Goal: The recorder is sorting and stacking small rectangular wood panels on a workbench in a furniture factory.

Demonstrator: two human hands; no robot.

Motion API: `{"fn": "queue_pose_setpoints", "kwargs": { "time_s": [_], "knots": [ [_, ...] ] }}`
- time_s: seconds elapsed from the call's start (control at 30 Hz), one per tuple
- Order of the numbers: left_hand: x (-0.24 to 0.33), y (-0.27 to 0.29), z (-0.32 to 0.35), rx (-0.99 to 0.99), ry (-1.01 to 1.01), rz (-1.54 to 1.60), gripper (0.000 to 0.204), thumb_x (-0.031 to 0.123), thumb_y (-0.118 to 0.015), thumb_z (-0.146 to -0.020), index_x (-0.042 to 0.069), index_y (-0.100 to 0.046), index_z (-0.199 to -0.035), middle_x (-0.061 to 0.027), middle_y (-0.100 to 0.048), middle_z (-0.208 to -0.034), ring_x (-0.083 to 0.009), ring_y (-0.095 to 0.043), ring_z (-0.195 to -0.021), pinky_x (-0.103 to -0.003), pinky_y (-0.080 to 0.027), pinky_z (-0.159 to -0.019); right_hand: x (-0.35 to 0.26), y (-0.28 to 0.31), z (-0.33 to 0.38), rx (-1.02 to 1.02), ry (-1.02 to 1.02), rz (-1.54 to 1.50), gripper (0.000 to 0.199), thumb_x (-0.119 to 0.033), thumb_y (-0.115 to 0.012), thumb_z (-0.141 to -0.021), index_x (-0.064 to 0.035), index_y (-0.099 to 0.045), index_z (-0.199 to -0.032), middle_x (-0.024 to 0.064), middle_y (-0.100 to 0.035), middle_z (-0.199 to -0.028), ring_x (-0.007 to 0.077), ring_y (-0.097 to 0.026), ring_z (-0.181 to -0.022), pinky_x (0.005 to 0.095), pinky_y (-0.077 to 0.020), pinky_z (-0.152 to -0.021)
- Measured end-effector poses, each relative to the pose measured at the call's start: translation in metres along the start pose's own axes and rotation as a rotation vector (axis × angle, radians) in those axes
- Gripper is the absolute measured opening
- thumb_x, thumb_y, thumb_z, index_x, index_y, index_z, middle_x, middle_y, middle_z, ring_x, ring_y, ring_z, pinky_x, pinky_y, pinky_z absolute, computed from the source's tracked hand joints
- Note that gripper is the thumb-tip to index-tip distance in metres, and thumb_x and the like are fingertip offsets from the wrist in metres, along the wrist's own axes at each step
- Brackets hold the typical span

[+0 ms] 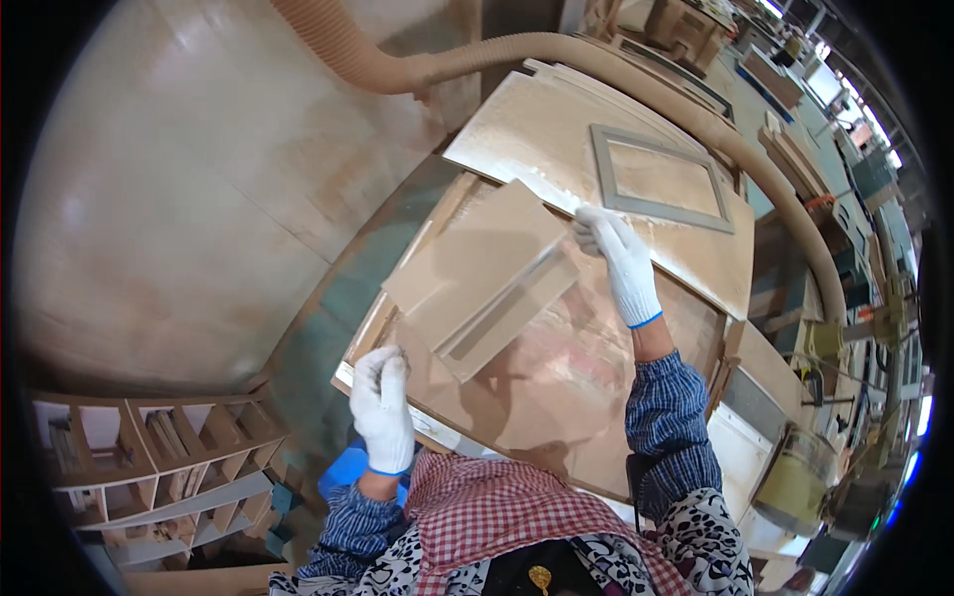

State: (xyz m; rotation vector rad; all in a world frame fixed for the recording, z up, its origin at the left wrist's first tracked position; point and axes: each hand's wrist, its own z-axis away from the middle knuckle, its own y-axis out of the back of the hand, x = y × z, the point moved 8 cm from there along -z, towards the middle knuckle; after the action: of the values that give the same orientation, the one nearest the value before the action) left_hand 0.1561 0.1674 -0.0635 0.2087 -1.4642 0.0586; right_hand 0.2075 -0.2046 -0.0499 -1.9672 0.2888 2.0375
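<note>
A brown board piece [475, 260] lies at a slant on the work table, a long narrow groove running along its nearer side. My left hand [384, 412], in a white knitted glove, is raised by the table's left edge near the board's lower left end. Its fingers are curled together, and what they hold, if anything, does not show. My right hand [621, 260], gloved alike, is beside the board's right end with fingers closed. Whether it touches the board I cannot tell, and its fingertips are hidden.
Beyond the board, a grey rectangular frame [664, 179] rests on a dusty wide panel [537, 114]. A ribbed hose [686, 124] arches over the far side. Divided wooden shelving [159, 447] stands at lower left, below a large pale wall [199, 199]. Clamps and machinery [810, 477] are at right.
</note>
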Motion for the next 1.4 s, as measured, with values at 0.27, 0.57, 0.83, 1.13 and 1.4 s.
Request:
{"fn": "queue_pose_setpoints", "kwargs": {
  "time_s": [0.27,0.57,0.83,1.13,1.4],
  "knots": [
    [0.042,-0.036,-0.008,-0.124,-0.012,-0.022,0.017,0.013,-0.068,-0.092,-0.001,-0.063,-0.098,-0.0025,-0.063,-0.086,-0.0075,-0.055,-0.075,-0.023,-0.046,-0.069,-0.059,-0.028,0.015,-0.041,0.267,0.567,0.031,-0.023,-0.064,-0.091,-0.0014,-0.070,-0.112,0.0143,-0.069,-0.111,0.0219,-0.065,-0.102,0.0307,-0.0492,-0.090],
    [0.072,-0.030,0.008,-0.121,-0.044,-0.023,0.013,0.010,-0.069,-0.089,-0.002,-0.064,-0.091,-0.0015,-0.063,-0.077,-0.0065,-0.056,-0.069,-0.022,-0.046,-0.064,-0.065,-0.019,0.033,0.046,0.284,0.403,0.027,-0.015,-0.065,-0.088,0.0005,-0.071,-0.109,0.0114,-0.071,-0.100,0.0190,-0.066,-0.092,0.0286,-0.0504,-0.084],
    [0.020,-0.039,0.034,-0.309,0.087,-0.101,0.019,0.013,-0.074,-0.087,-0.003,-0.065,-0.090,-0.0015,-0.063,-0.077,-0.0052,-0.054,-0.068,-0.021,-0.045,-0.062,-0.046,-0.002,0.066,0.071,0.149,0.515,0.027,-0.017,-0.067,-0.088,0.0001,-0.070,-0.108,0.0121,-0.070,-0.100,0.0196,-0.066,-0.092,0.0296,-0.0509,-0.082],
    [0.018,-0.048,0.024,-0.272,0.205,0.007,0.018,0.016,-0.068,-0.092,0.000,-0.061,-0.095,-0.0040,-0.064,-0.079,-0.0085,-0.059,-0.067,-0.023,-0.049,-0.063,-0.025,-0.001,0.046,0.070,0.158,0.460,0.029,-0.021,-0.066,-0.089,-0.0010,-0.070,-0.109,0.0136,-0.070,-0.104,0.0212,-0.067,-0.093,0.0310,-0.0512,-0.083],
    [-0.041,-0.037,0.008,-0.210,0.279,0.384,0.045,0.043,-0.053,-0.101,0.000,-0.058,-0.113,-0.0102,-0.063,-0.109,-0.0160,-0.060,-0.099,-0.030,-0.048,-0.087,0.004,0.000,0.016,-0.056,-0.078,0.199,0.048,-0.037,-0.052,-0.100,-0.0006,-0.059,-0.130,0.0113,-0.064,-0.125,0.0210,-0.060,-0.112,0.0334,-0.0470,-0.097]
  ]
}}
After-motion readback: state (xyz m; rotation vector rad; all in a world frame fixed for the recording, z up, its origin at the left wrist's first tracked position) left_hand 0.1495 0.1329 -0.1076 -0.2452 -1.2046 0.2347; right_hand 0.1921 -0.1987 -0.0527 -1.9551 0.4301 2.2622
